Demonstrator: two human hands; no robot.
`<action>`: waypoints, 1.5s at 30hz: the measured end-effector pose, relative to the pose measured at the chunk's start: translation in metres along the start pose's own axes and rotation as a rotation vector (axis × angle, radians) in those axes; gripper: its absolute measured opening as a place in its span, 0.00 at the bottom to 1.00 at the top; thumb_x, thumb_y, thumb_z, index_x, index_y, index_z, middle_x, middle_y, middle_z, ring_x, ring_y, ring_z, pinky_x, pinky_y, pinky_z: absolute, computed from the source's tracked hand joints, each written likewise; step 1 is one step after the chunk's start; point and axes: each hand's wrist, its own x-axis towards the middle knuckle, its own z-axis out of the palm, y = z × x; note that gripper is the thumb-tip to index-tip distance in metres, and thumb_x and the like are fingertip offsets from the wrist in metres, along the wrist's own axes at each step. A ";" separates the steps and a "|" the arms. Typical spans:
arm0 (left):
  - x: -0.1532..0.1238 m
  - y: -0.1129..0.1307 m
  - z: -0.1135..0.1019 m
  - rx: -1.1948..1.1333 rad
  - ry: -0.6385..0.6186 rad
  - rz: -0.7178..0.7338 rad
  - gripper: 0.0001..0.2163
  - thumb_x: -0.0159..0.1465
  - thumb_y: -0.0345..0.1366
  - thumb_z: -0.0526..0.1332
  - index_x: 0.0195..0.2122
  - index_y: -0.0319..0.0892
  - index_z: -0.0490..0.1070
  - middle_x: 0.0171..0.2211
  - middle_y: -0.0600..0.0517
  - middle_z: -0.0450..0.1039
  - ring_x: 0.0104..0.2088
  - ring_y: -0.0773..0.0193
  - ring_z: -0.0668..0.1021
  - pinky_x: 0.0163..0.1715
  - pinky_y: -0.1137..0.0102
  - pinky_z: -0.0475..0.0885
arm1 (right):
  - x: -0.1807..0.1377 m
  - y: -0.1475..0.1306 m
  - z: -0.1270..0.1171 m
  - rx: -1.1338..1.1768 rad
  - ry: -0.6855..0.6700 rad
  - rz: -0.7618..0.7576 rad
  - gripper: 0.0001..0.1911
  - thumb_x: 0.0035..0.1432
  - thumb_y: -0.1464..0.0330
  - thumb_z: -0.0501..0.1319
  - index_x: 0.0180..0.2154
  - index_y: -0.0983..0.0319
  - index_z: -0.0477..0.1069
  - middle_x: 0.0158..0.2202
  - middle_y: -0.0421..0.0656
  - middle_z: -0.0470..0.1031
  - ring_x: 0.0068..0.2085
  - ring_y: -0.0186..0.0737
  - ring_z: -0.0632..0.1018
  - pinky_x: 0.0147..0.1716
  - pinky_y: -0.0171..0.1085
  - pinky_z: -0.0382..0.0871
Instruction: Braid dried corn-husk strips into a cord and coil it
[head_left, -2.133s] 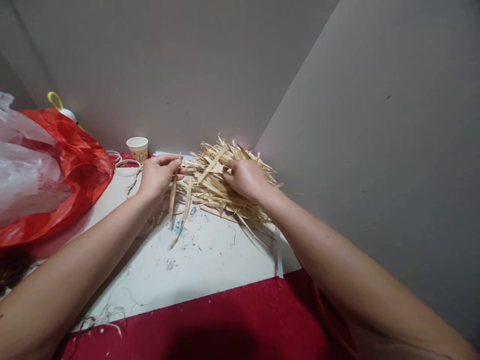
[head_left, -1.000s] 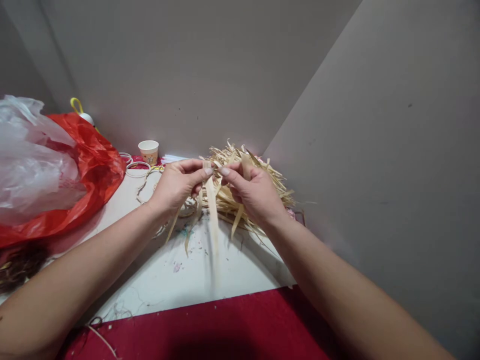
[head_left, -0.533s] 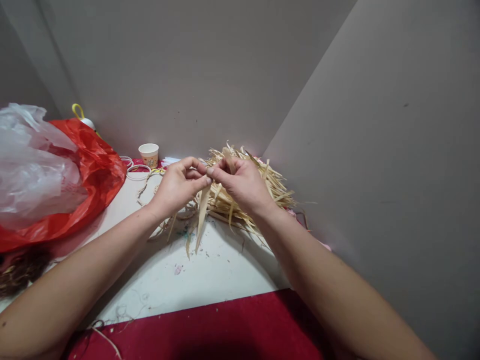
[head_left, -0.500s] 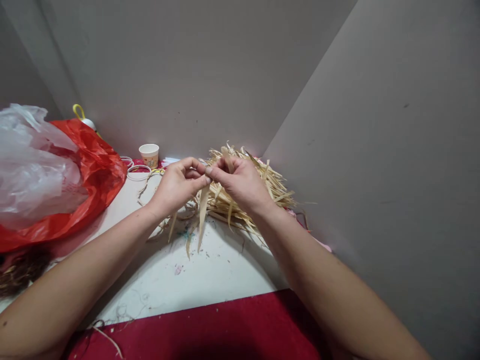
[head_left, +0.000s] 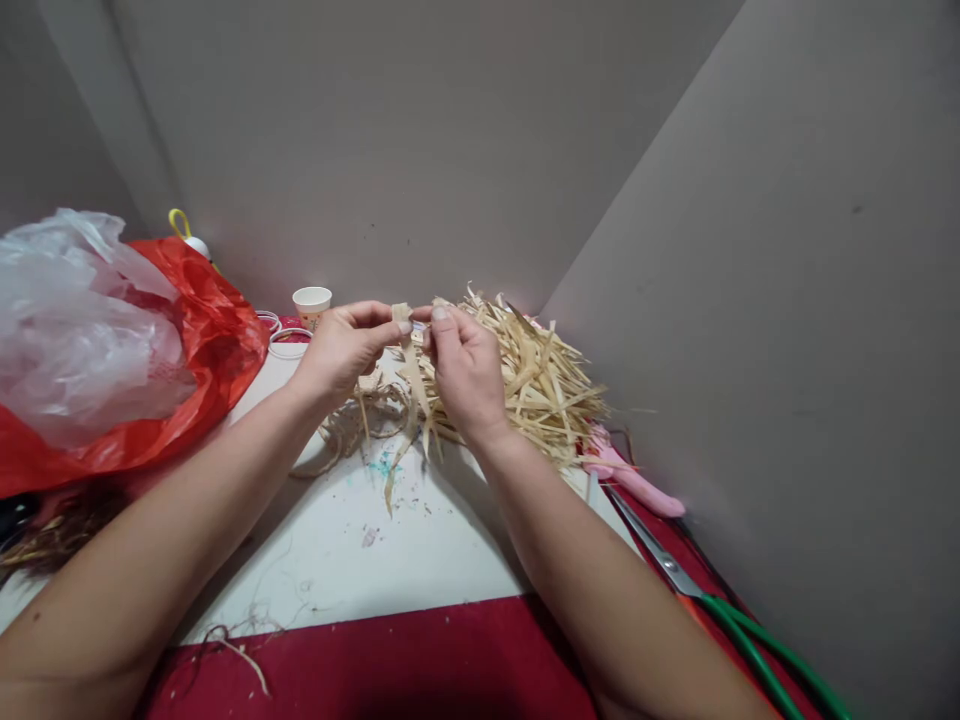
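Observation:
My left hand (head_left: 346, 345) pinches a pale dried husk strip (head_left: 414, 372) between thumb and fingers. A folded piece of it shows above the thumb, and thin ends hang down over the white board. Close beside it, my right hand (head_left: 469, 365) is closed, its thumb pressed on the index finger with a bit of the pale strip at the tip. Behind and to the right of that hand lies a heap of dried husk strips (head_left: 551, 385). Below my left hand a twisted cord (head_left: 330, 455) lies in loops on the board.
Left stands a red plastic bag (head_left: 225, 320) with a clear bag (head_left: 90, 340). A paper cup (head_left: 311, 300) and white rings (head_left: 289, 345) are at the back. Green-handled scissors (head_left: 686, 578) and a pink object (head_left: 645, 492) lie right, by the grey wall (head_left: 810, 330). Red cloth (head_left: 360, 660) borders the white board (head_left: 337, 560).
My hands have moved slightly apart, and the right thumb has turned upward. The view has shifted, so the scissors at the right now show.

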 end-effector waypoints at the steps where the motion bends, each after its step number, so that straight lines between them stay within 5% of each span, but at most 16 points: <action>1: 0.000 0.000 0.000 0.009 0.000 0.006 0.12 0.45 0.38 0.73 0.27 0.38 0.74 0.20 0.58 0.67 0.16 0.78 0.58 0.16 0.75 0.48 | -0.001 0.001 0.001 -0.019 0.026 -0.044 0.21 0.65 0.52 0.57 0.33 0.60 0.77 0.27 0.40 0.74 0.33 0.35 0.74 0.37 0.37 0.70; 7: -0.001 -0.003 0.003 0.077 -0.007 0.058 0.11 0.46 0.38 0.73 0.23 0.37 0.74 0.22 0.56 0.70 0.18 0.77 0.60 0.17 0.75 0.51 | -0.004 0.010 0.005 0.007 0.114 -0.114 0.09 0.59 0.62 0.65 0.35 0.58 0.81 0.35 0.43 0.81 0.39 0.39 0.79 0.44 0.42 0.74; 16: -0.006 0.003 0.005 0.073 -0.085 -0.026 0.09 0.51 0.38 0.68 0.22 0.37 0.74 0.16 0.57 0.63 0.16 0.77 0.55 0.16 0.74 0.48 | -0.010 0.012 0.009 0.122 0.115 0.056 0.09 0.58 0.63 0.64 0.41 0.58 0.74 0.33 0.40 0.78 0.28 0.33 0.75 0.28 0.36 0.72; 24: -0.005 0.002 0.006 0.085 -0.038 0.002 0.08 0.49 0.37 0.69 0.22 0.39 0.73 0.17 0.57 0.65 0.16 0.77 0.55 0.16 0.74 0.48 | -0.009 0.006 0.004 0.038 0.142 -0.024 0.08 0.59 0.63 0.64 0.30 0.59 0.68 0.28 0.38 0.72 0.31 0.32 0.72 0.34 0.35 0.70; 30: -0.005 0.002 0.005 -0.008 -0.013 -0.035 0.08 0.47 0.34 0.70 0.24 0.38 0.73 0.19 0.58 0.66 0.16 0.78 0.56 0.16 0.74 0.47 | -0.011 0.002 0.007 0.119 0.098 0.091 0.07 0.59 0.62 0.63 0.34 0.59 0.71 0.29 0.38 0.73 0.27 0.32 0.72 0.26 0.34 0.68; 45: -0.005 0.004 0.004 -0.055 -0.056 -0.056 0.11 0.47 0.38 0.72 0.25 0.37 0.76 0.21 0.55 0.70 0.15 0.80 0.55 0.15 0.75 0.47 | -0.011 0.004 0.008 0.030 0.152 -0.100 0.03 0.59 0.67 0.63 0.33 0.59 0.73 0.31 0.40 0.77 0.33 0.35 0.75 0.38 0.37 0.70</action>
